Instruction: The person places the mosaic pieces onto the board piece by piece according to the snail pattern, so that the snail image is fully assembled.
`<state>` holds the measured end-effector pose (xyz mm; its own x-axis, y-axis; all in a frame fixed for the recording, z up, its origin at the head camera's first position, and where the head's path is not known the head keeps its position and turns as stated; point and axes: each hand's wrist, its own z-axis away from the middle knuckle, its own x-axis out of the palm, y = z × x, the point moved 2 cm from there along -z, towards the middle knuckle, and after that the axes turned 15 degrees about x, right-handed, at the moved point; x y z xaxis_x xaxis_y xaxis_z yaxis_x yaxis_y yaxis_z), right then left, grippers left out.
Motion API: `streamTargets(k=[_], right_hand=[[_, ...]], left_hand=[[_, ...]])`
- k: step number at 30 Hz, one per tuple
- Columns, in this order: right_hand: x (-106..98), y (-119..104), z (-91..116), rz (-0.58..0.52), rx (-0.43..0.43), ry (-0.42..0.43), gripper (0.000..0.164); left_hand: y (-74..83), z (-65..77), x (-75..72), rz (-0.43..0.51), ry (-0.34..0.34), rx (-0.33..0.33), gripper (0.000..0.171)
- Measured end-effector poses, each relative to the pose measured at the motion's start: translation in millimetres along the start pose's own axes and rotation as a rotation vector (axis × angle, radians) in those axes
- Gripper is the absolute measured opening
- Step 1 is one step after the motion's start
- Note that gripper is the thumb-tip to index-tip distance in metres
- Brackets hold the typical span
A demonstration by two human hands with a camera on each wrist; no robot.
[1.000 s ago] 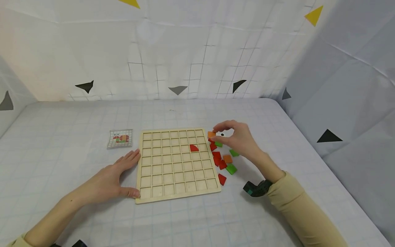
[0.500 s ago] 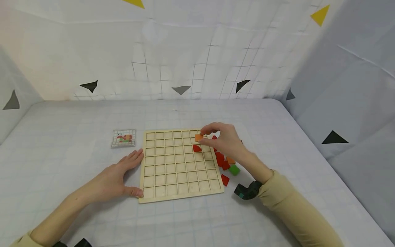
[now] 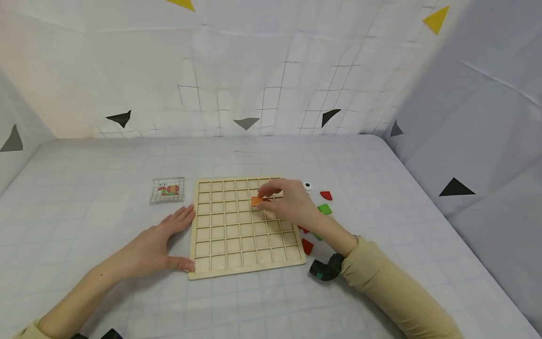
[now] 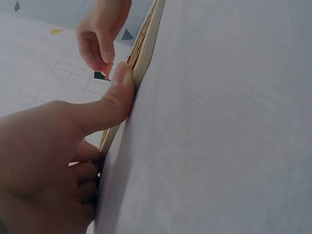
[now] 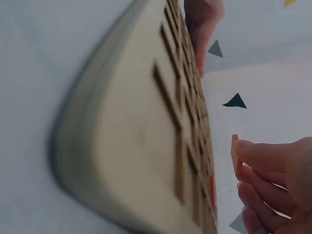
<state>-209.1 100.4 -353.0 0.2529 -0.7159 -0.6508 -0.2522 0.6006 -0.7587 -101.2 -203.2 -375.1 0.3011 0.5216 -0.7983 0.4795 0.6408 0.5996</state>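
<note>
My right hand [image 3: 292, 202] pinches an orange square tile [image 3: 256, 201] between thumb and fingertips, over the upper right part of a wooden grid board [image 3: 247, 271]. In the right wrist view the tile [image 5: 234, 156] is held a little off the board's surface. A red piece [image 5: 212, 190] lies in the grid there; in the head view my right hand mostly hides it. My left hand [image 3: 146, 249] rests at the board's left edge, thumb near the front corner and straight fingers farther up. The left wrist view shows its thumb [image 4: 109, 105] touching the board's rim.
Loose tiles lie right of the board, among them a green square [image 3: 324, 209], a red quarter-round [image 3: 326, 195], a red tile [image 3: 307, 246] and a white eye piece [image 3: 307, 186]. My right hand covers others. A pattern card [image 3: 167, 190] lies beyond my left hand.
My right hand has carried the orange tile from the loose pieces at the board's right edge leftward over the grid. My left hand stays at the board's left edge.
</note>
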Motion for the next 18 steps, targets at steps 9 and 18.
streamTargets(k=[9, 18], right_hand=[[8, 10, -2, 0.006, 0.026, 0.014, 0.025], [14, 16, -3, -0.038, 0.038, 0.021, 0.027]], left_hand=[[0.0, 1.1, 0.3, 0.008, 0.009, 0.005, 0.122], [1.0, 1.3, -0.2, 0.006, 0.011, 0.0, 0.122]])
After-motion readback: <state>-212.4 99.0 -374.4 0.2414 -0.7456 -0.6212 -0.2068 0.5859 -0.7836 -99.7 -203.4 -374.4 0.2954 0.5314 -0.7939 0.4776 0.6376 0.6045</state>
